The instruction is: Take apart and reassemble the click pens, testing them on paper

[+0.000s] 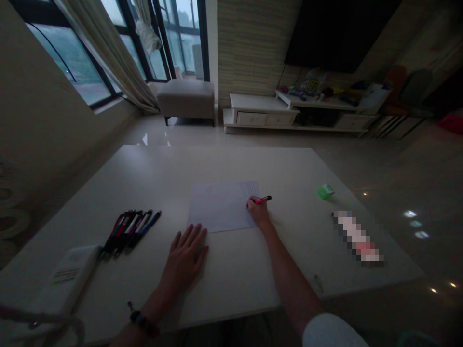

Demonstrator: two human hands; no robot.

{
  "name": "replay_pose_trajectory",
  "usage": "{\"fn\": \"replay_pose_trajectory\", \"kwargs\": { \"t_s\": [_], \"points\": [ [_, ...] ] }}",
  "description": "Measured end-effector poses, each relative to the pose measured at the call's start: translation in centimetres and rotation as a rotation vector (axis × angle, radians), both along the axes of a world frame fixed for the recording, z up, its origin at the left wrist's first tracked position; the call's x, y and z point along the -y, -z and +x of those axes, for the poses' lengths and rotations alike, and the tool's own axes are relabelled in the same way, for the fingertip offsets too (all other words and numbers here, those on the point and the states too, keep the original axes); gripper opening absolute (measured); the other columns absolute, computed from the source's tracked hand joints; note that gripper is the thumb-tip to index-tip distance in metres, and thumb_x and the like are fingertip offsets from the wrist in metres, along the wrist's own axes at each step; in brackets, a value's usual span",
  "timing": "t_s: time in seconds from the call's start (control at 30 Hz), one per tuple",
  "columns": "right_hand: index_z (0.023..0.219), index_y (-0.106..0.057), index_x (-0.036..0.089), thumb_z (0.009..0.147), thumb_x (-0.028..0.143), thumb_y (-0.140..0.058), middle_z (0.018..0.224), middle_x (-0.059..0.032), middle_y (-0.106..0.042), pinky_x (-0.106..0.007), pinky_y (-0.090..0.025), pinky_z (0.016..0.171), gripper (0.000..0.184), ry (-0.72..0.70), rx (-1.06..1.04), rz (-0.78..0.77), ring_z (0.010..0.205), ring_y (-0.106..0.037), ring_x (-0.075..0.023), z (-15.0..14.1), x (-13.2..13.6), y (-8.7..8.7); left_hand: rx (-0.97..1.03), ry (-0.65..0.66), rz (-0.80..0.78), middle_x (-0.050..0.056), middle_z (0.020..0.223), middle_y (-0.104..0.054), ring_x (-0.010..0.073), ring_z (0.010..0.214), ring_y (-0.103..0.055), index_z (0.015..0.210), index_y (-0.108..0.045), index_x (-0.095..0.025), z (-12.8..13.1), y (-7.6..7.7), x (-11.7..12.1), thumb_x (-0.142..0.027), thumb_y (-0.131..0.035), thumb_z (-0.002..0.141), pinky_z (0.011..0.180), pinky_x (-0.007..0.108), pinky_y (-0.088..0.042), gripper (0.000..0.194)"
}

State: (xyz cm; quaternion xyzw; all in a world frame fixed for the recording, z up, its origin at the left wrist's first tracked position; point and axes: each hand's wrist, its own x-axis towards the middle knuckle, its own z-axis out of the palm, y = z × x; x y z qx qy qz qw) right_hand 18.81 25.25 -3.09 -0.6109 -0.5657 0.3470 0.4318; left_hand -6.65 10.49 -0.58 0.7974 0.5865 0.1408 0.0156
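Observation:
A sheet of white paper (220, 207) lies on the white table (231, 274), with rows of small writing along its right side. My right hand (258, 212) rests on the paper's right edge, its fingers closed around a red and black pen (264, 199). The pen's tip is hidden by the fingers. Flat at the paper's lower left corner lies my left hand (188, 253), fingers spread, the fingertips touching the sheet. Left of that hand is a row of several pens (130, 231) in dark, red, purple and blue.
A white box (68, 274) with dark print sits at the table's left. To the right are a small green item (326, 192) and a blurred-out long object (358, 238). Beyond the table stand a grey ottoman (186, 99) and a white TV cabinet (264, 108).

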Motion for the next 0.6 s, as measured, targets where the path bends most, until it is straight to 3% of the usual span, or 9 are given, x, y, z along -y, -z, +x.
{"fn": "replay_pose_trajectory", "kwargs": {
  "t_s": [0.27,0.4,0.5,0.6],
  "points": [
    [0.048,-0.044,0.019,0.063,0.02,-0.045,0.045,0.0017,-0.044,-0.021,-0.031,0.046,0.015,0.007,-0.011,-0.005,0.05,-0.043,-0.0113,-0.1,0.3,-0.1,0.0,0.004,-0.004,0.003,0.142,-0.032,0.0233,0.132,-0.025,0.135,-0.033,-0.028,0.0,0.1,0.0,-0.041,-0.039,0.086,0.107,0.05,-0.021,0.05],
    [0.054,-0.049,0.018,0.066,0.022,-0.043,0.045,0.0035,-0.043,-0.02,-0.031,0.043,0.014,0.028,-0.149,0.028,0.044,-0.04,-0.0094,0.2,0.4,-0.4,-0.014,0.003,-0.009,0.004,0.143,-0.031,0.0234,0.133,-0.024,0.135,-0.032,-0.028,0.0,0.1,0.1,-0.041,-0.038,0.087,0.107,0.05,-0.021,0.051],
    [0.078,-0.056,0.017,0.067,0.027,-0.047,0.05,0.006,-0.045,-0.018,-0.032,0.04,0.017,0.071,-0.293,0.091,0.042,-0.04,-0.0081,0.3,0.6,-1.1,0.005,0.002,-0.003,0.004,0.143,-0.031,0.0235,0.133,-0.024,0.135,-0.033,-0.028,0.0,0.1,0.1,-0.041,-0.038,0.087,0.107,0.05,-0.02,0.05],
    [0.117,-0.044,0.017,0.065,0.031,-0.056,0.049,0.0101,-0.045,-0.018,-0.034,0.039,0.055,0.15,-0.349,0.135,0.039,-0.04,-0.0079,0.9,1.3,-2.1,0.035,-0.002,-0.003,0.004,0.142,-0.032,0.0234,0.132,-0.025,0.134,-0.035,-0.028,0.0,0.0,0.3,-0.041,-0.038,0.087,0.107,0.05,-0.019,0.049]
  ]
}}
